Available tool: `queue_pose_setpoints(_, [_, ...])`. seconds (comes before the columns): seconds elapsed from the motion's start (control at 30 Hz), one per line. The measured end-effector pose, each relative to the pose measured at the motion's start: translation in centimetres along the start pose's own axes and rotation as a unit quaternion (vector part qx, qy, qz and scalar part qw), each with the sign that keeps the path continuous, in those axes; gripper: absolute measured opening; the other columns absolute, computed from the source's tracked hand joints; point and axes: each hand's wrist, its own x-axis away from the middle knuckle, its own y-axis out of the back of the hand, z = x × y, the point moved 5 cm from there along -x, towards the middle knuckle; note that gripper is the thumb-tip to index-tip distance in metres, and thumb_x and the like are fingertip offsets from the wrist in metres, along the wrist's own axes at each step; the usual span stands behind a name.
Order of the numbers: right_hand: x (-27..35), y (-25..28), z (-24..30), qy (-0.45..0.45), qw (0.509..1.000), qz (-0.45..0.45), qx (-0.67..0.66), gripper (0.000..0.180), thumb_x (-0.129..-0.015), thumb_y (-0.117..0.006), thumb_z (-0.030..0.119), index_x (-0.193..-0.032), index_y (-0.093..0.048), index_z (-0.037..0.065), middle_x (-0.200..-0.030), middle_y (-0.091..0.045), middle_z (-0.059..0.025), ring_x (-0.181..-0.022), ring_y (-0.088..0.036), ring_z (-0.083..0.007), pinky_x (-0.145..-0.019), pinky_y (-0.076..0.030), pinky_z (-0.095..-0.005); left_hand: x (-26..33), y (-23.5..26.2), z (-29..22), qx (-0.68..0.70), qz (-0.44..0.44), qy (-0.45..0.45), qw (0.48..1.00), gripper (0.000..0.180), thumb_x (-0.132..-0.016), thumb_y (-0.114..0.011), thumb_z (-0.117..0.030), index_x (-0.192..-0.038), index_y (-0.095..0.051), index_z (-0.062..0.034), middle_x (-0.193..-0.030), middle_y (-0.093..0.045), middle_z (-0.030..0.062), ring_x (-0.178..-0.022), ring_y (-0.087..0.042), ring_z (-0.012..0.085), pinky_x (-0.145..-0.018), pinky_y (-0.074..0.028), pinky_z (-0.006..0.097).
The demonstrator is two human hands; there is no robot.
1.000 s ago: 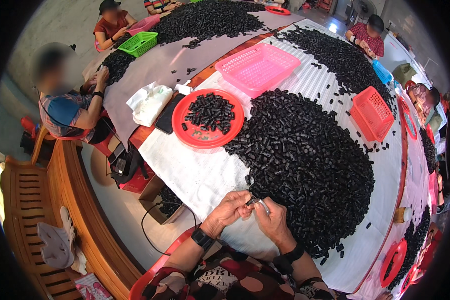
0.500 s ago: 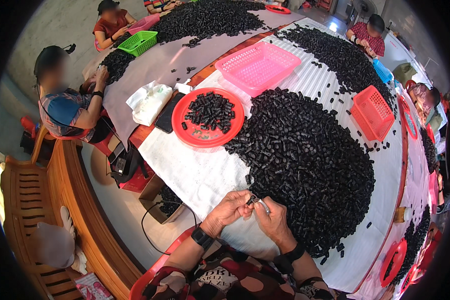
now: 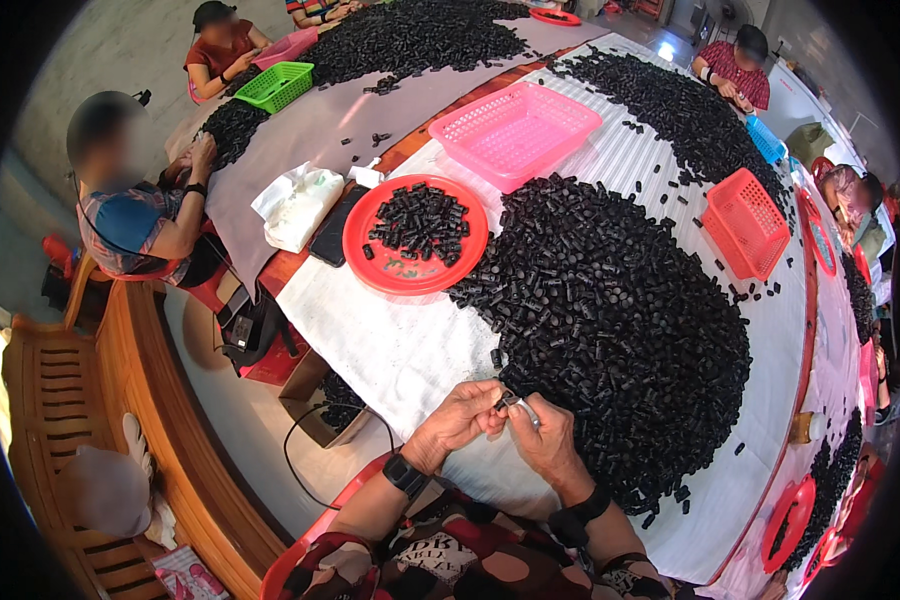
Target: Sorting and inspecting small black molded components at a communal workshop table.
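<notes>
Holding nearly the pose of a second ago, the left hand (image 3: 461, 417) pinches a black piece (image 3: 504, 399) near the heap (image 3: 610, 320) while the right hand (image 3: 548, 441), fingers curled, grips a silvery object (image 3: 532, 415), so that piece apparently remains in work.

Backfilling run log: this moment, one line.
left grip: small black piece; right grip: silvery object; ahead: heap of small black cylinders, round red plastic plate

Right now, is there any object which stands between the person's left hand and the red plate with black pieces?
Nothing visible stands between the left hand and the red plate; only white cloth with some dark specks lies there. The large pile of black pieces is to the right of that path.
</notes>
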Motion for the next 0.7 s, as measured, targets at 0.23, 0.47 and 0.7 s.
queue_pose_setpoints(0.23, [-0.1, 0.1, 0.3, 0.017, 1.0, -0.014, -0.01, 0.025, -0.088, -0.06, 0.019, -0.073, -0.051, 0.0, -0.064, -0.054, -0.0173, -0.055, -0.056, -0.0324, -0.05, -0.043, -0.037, 0.0, 0.2, 0.0, 0.007, -0.025, 0.001, 1.0, 0.024, -0.094, -0.054, -0.023, -0.095, -0.057, 0.0013, -0.078, -0.058, 0.0075, -0.062, -0.049, 0.0126, -0.056, -0.041, 0.027])
queue_pose_setpoints(0.47, [0.0, 0.0, 0.0, 0.019, 0.999, 0.032, 0.026, 0.024, -0.087, -0.06, 0.02, -0.075, -0.053, 0.0, -0.065, -0.055, -0.0173, -0.057, -0.058, -0.0325, -0.05, -0.044, -0.0368, 0.0, 0.4, 0.1, -0.012, -0.042, -0.005, 0.999, 0.025, -0.093, -0.055, -0.023, -0.097, -0.058, 0.0013, -0.079, -0.058, 0.0064, -0.063, -0.049, 0.0124, -0.057, -0.041, 0.026])
queue_pose_setpoints(0.7, [0.3, 0.4, 0.0, 0.0, 0.999, -0.009, -0.038, 0.02, -0.088, -0.058, 0.019, -0.08, -0.057, 0.001, -0.07, -0.059, -0.0176, -0.064, -0.061, -0.0346, -0.055, -0.046, -0.0371, 0.5, -0.6, -1.0, -0.055, -0.074, -0.013, 0.996, 0.024, -0.092, -0.058, -0.025, -0.092, -0.058, -0.0007, -0.073, -0.059, 0.0048, -0.059, -0.052, 0.0117, -0.052, -0.043, 0.024])
